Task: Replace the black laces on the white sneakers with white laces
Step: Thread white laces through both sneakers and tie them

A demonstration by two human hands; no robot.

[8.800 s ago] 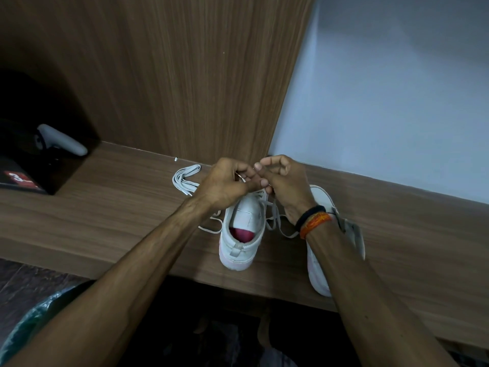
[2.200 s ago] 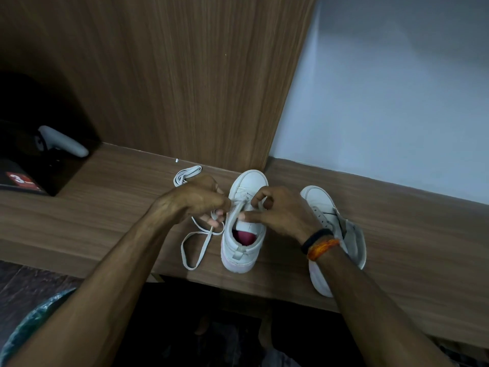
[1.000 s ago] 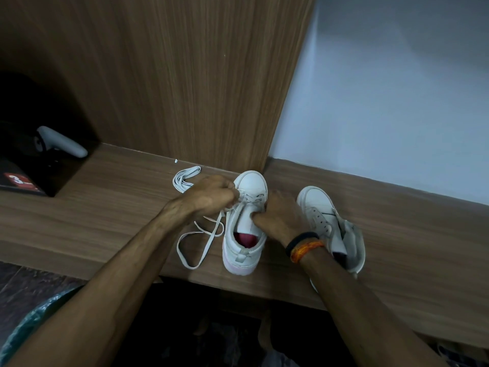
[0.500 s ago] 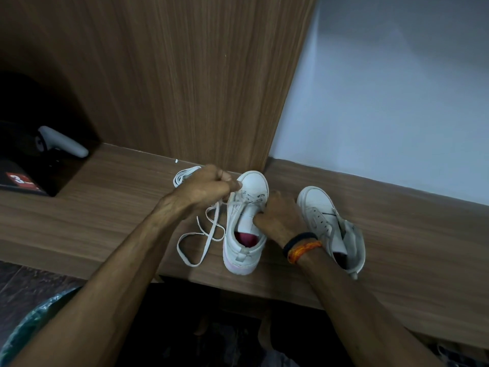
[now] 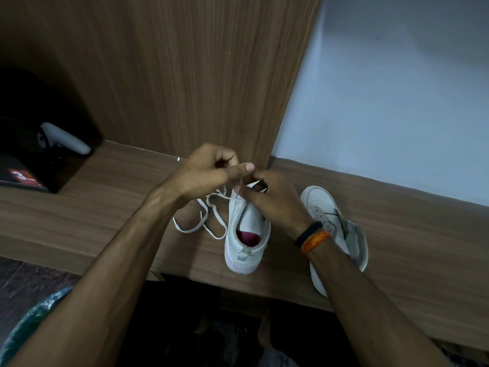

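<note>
Threading white lace (image 5: 211, 207) through left sneaker (image 5: 247, 234)
Left hand (image 5: 203, 176), right hand (image 5: 270, 200) pinching limp lace at 12 o'clock; best gripped near tip.

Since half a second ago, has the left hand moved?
Yes. The left hand has shifted right, toward the corner of the wood panel, closing on the right hand above the sneaker.

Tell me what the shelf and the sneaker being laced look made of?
Shelf: wood or wood-look laminate, matte, with straight printed-looking grain. Sneaker: smooth white leather or synthetic, going by its even, stiff-looking sides; which one is unclear. White lace: flat woven fabric, probably.
</note>
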